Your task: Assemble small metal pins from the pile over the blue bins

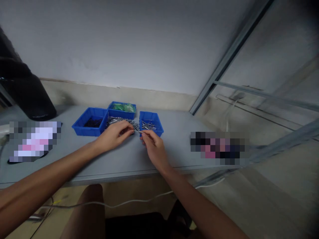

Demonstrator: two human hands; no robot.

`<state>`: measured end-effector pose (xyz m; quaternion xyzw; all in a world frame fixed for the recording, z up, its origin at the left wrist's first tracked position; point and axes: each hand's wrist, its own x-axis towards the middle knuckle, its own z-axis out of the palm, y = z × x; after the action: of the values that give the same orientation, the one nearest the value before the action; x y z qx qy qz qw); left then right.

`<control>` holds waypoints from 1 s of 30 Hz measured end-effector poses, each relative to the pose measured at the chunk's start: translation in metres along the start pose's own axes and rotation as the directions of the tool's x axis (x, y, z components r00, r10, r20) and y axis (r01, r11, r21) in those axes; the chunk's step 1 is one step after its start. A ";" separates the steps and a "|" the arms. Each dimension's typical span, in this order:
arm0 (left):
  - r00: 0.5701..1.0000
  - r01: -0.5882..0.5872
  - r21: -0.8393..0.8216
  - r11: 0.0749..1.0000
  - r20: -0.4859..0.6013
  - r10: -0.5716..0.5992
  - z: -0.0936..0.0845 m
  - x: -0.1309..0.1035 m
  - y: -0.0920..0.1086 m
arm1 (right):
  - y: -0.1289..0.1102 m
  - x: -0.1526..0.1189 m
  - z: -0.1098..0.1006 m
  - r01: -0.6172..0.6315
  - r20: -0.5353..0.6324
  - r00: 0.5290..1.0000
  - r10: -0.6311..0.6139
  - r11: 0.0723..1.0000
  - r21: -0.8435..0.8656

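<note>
Steel pins (pixel 122 121) lie heaped between blue bins (pixel 91 122) on the bench (pixel 119 159), where the left hand (pixel 115 134) and right hand (pixel 153 143) pinch one pin (pixel 138 131), seemingly sorting; dropping it into the right bin (pixel 151 123) needs a short, careful reach.

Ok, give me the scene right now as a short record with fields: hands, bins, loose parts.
left hand: on the pile of metal pins, fingertips pinching one
right hand: pinching the same pin's other end
left bin: blue, dark small parts
back bin: blue, green items
right bin: blue, a few pins
surface: grey table
</note>
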<state>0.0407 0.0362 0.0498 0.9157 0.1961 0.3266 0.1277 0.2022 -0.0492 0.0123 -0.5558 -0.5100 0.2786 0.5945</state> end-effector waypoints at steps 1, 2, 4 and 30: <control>1.000 -0.017 -0.010 1.000 -0.025 0.017 0.000 0.000 0.000 | 0.000 0.000 0.000 0.002 0.013 1.000 -0.001 1.000 -0.022; 0.998 -0.034 -0.022 0.999 -0.047 0.033 0.000 0.000 0.001 | 0.000 0.000 0.001 0.006 0.035 0.999 -0.004 0.999 -0.049; 0.995 -0.065 -0.050 0.997 -0.079 0.061 -0.001 0.000 0.003 | 0.001 0.000 0.001 0.024 0.101 0.995 -0.014 0.995 -0.101; 0.987 0.131 -0.265 0.955 -0.051 -0.150 0.001 0.001 0.008 | 0.001 -0.002 0.002 0.017 0.121 0.993 -0.019 1.000 0.023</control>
<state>0.0440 0.0290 0.0526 0.8625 0.2204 0.3719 0.2630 0.1998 -0.0498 0.0106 -0.5266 -0.5469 0.3120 0.5712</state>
